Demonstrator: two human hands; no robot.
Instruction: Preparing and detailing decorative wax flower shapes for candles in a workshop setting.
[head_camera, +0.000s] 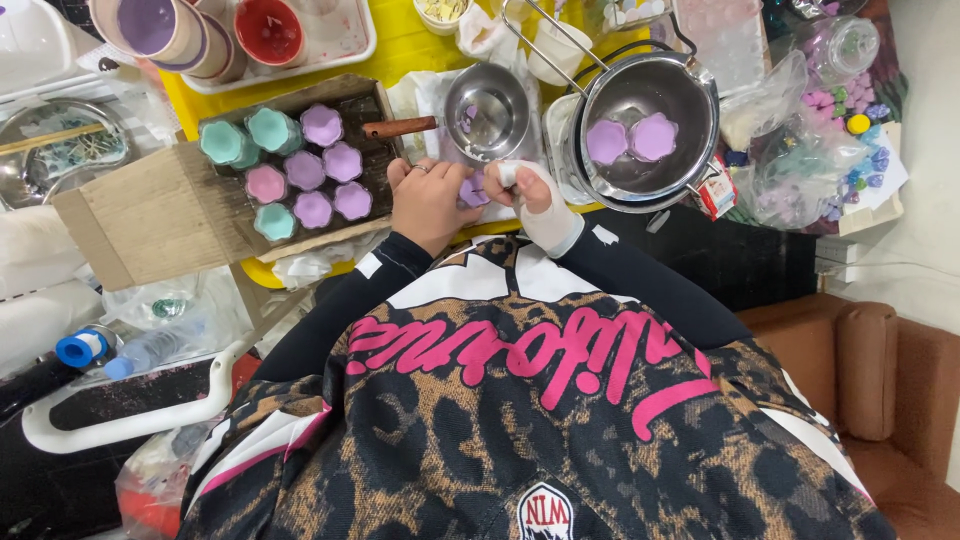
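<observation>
Both my hands meet at the table's near edge around one small purple flower-shaped mould (473, 190). My left hand (430, 203), a ring on one finger, cups it from the left. My right hand (533, 200), wrapped in a white bandage, pinches it from the right. To the left, a cardboard box (150, 215) holds several flower-shaped moulds (305, 170) in purple, pink and teal. Just beyond my hands sits a small steel saucepan (490, 110) with a wooden handle. A larger steel pot (650, 125) to the right holds two purple moulds.
A white tray (340, 40) with purple and red cups stands at the back left on the yellow table (400, 45). Clear bags of small coloured pieces (820, 150) lie at the right. A water bottle (130, 350) lies low left; a brown seat (880, 380) is at the right.
</observation>
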